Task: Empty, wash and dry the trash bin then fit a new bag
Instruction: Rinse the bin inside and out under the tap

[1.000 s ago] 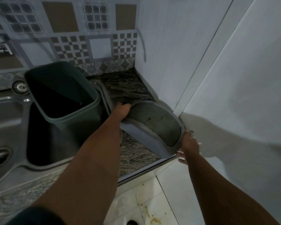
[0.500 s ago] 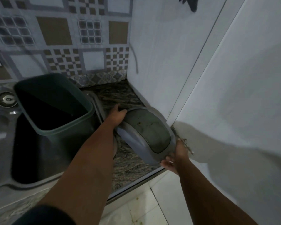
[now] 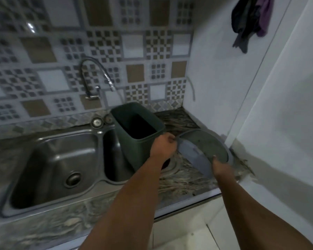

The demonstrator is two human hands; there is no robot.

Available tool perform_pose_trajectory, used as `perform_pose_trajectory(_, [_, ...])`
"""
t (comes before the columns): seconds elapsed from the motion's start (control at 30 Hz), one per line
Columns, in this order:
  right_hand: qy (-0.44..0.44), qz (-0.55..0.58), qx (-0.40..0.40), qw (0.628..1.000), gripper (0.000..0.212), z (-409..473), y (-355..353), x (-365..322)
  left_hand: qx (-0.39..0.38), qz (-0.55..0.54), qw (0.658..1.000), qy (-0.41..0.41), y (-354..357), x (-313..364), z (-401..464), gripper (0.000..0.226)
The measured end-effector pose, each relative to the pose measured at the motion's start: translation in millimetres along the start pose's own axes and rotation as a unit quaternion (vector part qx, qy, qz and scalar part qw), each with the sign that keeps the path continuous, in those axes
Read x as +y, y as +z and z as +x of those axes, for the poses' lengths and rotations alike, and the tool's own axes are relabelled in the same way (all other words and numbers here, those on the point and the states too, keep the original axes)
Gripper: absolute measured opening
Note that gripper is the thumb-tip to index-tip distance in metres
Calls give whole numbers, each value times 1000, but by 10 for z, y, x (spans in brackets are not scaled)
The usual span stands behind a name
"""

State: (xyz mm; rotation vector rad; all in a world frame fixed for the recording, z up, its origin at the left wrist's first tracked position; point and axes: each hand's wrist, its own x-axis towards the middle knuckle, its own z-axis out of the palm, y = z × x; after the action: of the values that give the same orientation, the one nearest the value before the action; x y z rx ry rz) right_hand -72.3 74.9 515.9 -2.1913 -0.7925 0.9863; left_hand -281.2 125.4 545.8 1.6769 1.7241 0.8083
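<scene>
Patterned brown, grey and white wall tiles [image 3: 105, 42] back your work area, a mottled grey stone countertop [image 3: 177, 183] that meets a plain white side wall [image 3: 210, 78] at the right corner. Set into the countertop is a stainless steel double sink [image 3: 52, 165] with a curved chrome faucet [image 3: 96, 76] mounted on the tiles behind it. Dark cloths [image 3: 249, 20] hang high on the white wall.

Your dark green rectangular plastic trash bin [image 3: 135, 130] stands upright in the smaller right basin, mouth open upward, with no bag visible inside (the interior is too dark to judge its condition). Just beside it, over the countertop, is the grey domed plastic bin lid [image 3: 202, 150], tilted, its darker swing flap showing specks of dirt.

Your left hand [image 3: 163, 145] holds the lid's near-left edge, fingers curled round the rim, close against the bin's wall. Your right hand [image 3: 219, 166] holds the lid's lower right edge; the thumb presses on top of the flap, and the remaining fingers pass beneath the lid, so you cannot tell how they lie. Both forearms extend from the lower edge of the view. Whether the lid touches the countertop cannot be determined.
</scene>
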Motion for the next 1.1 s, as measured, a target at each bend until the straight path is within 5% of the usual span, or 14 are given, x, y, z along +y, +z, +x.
perform_pose_trajectory(0.4, [-223,21,-98,970,54,-865,530,-1385,147,-38,982,-116,-1671,-647,-293,16])
perform_pose_trajectory(0.57, [-251,51,-126,958,52,-531,798,-2087,167,-63,969,-170,-1660,-895,92,33])
perform_pose_trajectory(0.77, [-354,-60,-205,911,57,210,1306,-3128,133,-123,945,-271,-1343,-1195,884,33])
perform_pose_trajectory(0.93, [-410,-80,-228,879,49,610,2003,-3692,159,-23,949,-271,-1140,-1290,1226,48])
perform_pose_trajectory(1.1, [-433,-124,-289,845,61,535,2500,-4132,205,2,947,-246,-1331,-1366,1275,32])
